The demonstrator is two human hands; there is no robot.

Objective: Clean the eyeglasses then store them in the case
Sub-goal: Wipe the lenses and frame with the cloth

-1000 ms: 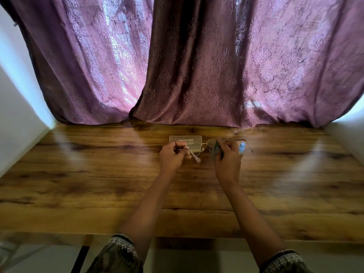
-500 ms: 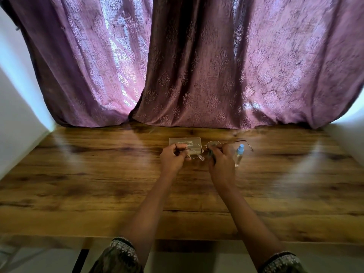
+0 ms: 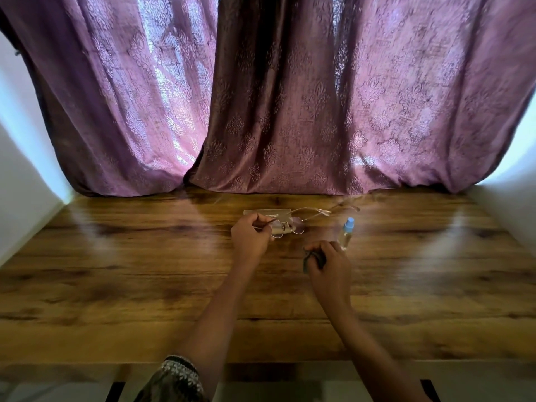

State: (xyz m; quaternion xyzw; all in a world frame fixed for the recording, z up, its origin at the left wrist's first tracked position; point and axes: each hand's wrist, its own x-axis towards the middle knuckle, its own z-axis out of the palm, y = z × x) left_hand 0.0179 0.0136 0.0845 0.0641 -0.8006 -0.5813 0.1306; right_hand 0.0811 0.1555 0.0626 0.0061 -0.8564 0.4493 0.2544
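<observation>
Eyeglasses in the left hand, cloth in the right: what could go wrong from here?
1. The left hand alone grips the eyeglasses, at one end of the thin frame; they could twist or slip onto the table.
2. The spray bottle stands upright close beside the right hand, which holds the cloth; a careless move may knock it over.
3. The temples are spread open; pushed into the case unfolded, they might bend.
</observation>
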